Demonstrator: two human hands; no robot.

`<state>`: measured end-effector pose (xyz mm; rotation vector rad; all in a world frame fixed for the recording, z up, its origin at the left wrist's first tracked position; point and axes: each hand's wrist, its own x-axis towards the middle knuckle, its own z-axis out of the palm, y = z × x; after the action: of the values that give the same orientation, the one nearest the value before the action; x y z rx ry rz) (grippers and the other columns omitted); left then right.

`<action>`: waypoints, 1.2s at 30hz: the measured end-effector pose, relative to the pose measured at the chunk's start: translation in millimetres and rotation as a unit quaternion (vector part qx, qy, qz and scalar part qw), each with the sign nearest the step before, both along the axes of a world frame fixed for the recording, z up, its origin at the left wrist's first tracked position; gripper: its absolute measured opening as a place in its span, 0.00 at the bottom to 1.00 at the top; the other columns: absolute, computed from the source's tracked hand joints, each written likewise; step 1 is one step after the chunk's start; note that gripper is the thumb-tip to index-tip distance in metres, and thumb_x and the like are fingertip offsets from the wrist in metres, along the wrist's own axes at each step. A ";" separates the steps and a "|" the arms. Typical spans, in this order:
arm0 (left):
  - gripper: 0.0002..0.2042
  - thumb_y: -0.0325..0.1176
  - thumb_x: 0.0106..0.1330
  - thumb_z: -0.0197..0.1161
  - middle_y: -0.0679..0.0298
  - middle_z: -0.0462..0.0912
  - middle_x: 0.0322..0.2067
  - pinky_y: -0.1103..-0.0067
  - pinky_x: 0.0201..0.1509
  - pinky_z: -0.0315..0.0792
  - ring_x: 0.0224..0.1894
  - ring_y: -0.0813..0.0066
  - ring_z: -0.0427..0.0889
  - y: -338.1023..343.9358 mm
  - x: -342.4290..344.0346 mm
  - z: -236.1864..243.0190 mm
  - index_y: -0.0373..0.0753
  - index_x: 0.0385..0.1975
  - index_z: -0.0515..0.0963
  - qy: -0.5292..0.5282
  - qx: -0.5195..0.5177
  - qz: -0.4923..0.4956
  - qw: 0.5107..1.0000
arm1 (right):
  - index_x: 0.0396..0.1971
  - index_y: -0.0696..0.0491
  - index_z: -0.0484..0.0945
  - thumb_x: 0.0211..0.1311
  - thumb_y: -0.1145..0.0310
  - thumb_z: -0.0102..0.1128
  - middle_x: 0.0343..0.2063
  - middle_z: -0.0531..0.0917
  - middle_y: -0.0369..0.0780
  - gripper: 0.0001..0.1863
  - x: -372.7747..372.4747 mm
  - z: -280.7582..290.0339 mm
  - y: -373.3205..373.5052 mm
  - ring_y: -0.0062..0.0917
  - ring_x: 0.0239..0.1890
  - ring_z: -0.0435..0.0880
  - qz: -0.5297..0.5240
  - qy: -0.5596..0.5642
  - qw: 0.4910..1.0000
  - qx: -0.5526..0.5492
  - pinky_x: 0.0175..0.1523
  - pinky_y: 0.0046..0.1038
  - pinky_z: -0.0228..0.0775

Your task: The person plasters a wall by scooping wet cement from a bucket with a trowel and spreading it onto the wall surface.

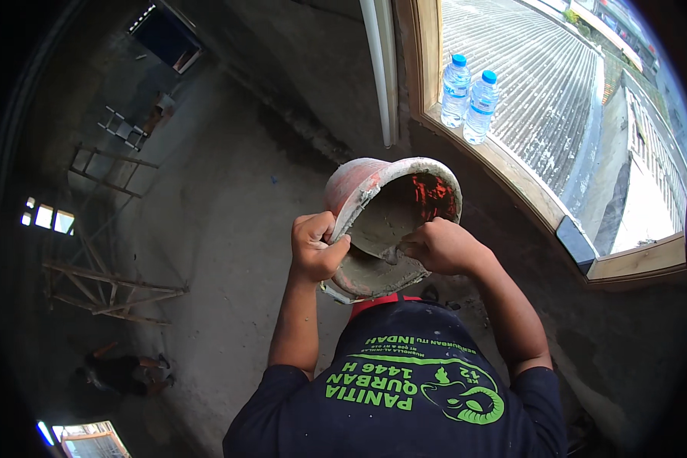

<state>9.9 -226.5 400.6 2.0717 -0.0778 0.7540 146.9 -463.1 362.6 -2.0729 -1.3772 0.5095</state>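
Observation:
A reddish bucket (349, 182), crusted with grey mortar, is tilted in front of my body with its mouth toward me. Wet mortar (385, 217) lies inside, and orange-red wall shows through on the right. My left hand (318, 246) is closed round the bucket's left rim. Inside the mouth, my right hand (444, 246) grips a mortar-smeared trowel (390, 255), its blade against the mortar. Just below sits a second mortar-coated rim (378, 292), perhaps another container; the bucket and my hands partly hide it.
Two water bottles (456, 90) with blue caps stand on the wooden window sill (523, 175) at right, near a dark flat object (575, 240). A white pipe (380, 72) runs down the wall. Scaffolding (114, 286) and another person (126, 374) are far left on the concrete floor (229, 229).

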 end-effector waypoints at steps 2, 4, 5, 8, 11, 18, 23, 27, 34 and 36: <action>0.19 0.24 0.45 0.65 0.70 0.58 0.12 0.78 0.22 0.49 0.16 0.83 0.56 9.8 6.1 2.4 0.41 0.15 0.56 0.016 -0.028 -0.015 0.999 | 0.37 0.55 0.87 0.64 0.64 0.62 0.30 0.86 0.52 0.11 3.7 -0.4 0.9 0.45 0.35 0.86 0.002 0.033 0.999 0.030 0.44 0.42 0.78; 0.19 0.23 0.45 0.65 0.71 0.58 0.13 0.78 0.22 0.49 0.17 0.84 0.56 24.0 10.5 1.2 0.41 0.15 0.56 0.026 -0.045 -0.023 0.998 | 0.39 0.59 0.86 0.68 0.59 0.62 0.29 0.85 0.52 0.16 4.1 5.9 0.4 0.42 0.32 0.86 0.028 0.143 0.989 0.004 0.44 0.40 0.77; 0.19 0.23 0.44 0.65 0.72 0.57 0.13 0.78 0.22 0.48 0.17 0.84 0.56 32.1 12.2 -0.3 0.41 0.15 0.55 0.037 -0.063 -0.025 0.997 | 0.44 0.60 0.85 0.70 0.58 0.62 0.25 0.85 0.45 0.18 2.3 11.4 -0.8 0.31 0.27 0.84 0.027 0.194 0.980 0.017 0.37 0.34 0.75; 0.18 0.22 0.46 0.64 0.75 0.59 0.14 0.80 0.23 0.48 0.19 0.87 0.56 58.0 17.0 -18.8 0.42 0.15 0.56 0.046 -0.088 -0.029 0.995 | 0.49 0.59 0.84 0.69 0.60 0.63 0.23 0.82 0.34 0.18 -7.2 -19.8 -11.7 0.19 0.23 0.79 -0.032 0.472 0.881 0.001 0.29 0.25 0.71; 0.18 0.20 0.48 0.62 0.77 0.60 0.16 0.81 0.25 0.50 0.21 0.89 0.56 84.2 16.2 -26.2 0.44 0.15 0.56 0.060 -0.166 -0.021 0.984 | 0.52 0.59 0.81 0.61 0.64 0.71 0.24 0.80 0.31 0.22 -40.9 -53.8 -14.4 0.14 0.21 0.77 -0.053 0.562 0.822 0.070 0.25 0.19 0.68; 0.15 0.20 0.48 0.59 0.77 0.60 0.16 0.80 0.23 0.49 0.22 0.89 0.56 131.8 5.5 -57.3 0.41 0.15 0.57 0.114 -0.101 -0.009 0.988 | 0.58 0.62 0.77 0.68 0.63 0.63 0.38 0.86 0.35 0.24 -130.0 -113.8 38.4 0.16 0.40 0.80 -0.226 0.497 0.823 0.154 0.45 0.23 0.73; 0.15 0.20 0.44 0.58 0.75 0.57 0.14 0.78 0.22 0.46 0.20 0.87 0.55 149.0 0.4 -78.7 0.39 0.14 0.55 0.171 -0.030 -0.012 0.985 | 0.53 0.61 0.81 0.60 0.64 0.73 0.39 0.88 0.43 0.24 -172.3 -122.7 81.3 0.26 0.41 0.84 -0.333 0.356 0.869 0.085 0.51 0.30 0.75; 0.14 0.21 0.46 0.57 0.72 0.54 0.12 0.77 0.20 0.46 0.19 0.87 0.53 169.3 -0.5 -107.1 0.38 0.15 0.55 0.222 -0.054 -0.015 0.973 | 0.50 0.59 0.82 0.57 0.65 0.74 0.40 0.88 0.48 0.23 -194.7 -141.3 102.8 0.33 0.41 0.87 -0.379 0.337 0.859 0.069 0.52 0.32 0.76; 0.16 0.21 0.48 0.59 0.74 0.56 0.14 0.78 0.21 0.48 0.21 0.88 0.55 169.3 7.1 -134.3 0.38 0.15 0.56 0.248 -0.162 0.001 0.955 | 0.52 0.53 0.81 0.62 0.62 0.66 0.41 0.86 0.48 0.20 -173.4 -174.0 110.5 0.45 0.41 0.86 -0.466 0.154 0.871 0.022 0.46 0.39 0.78; 0.16 0.21 0.49 0.60 0.73 0.57 0.13 0.78 0.21 0.50 0.21 0.87 0.56 171.5 6.4 -146.7 0.39 0.15 0.56 0.241 -0.157 0.001 0.958 | 0.50 0.54 0.81 0.61 0.62 0.67 0.40 0.86 0.47 0.19 -156.4 -177.8 110.1 0.44 0.39 0.86 -0.453 0.184 0.872 0.006 0.44 0.39 0.78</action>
<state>16.3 -55.0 253.9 1.8909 0.2978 0.2231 -9.4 -353.0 184.8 -2.1737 -0.1126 0.4288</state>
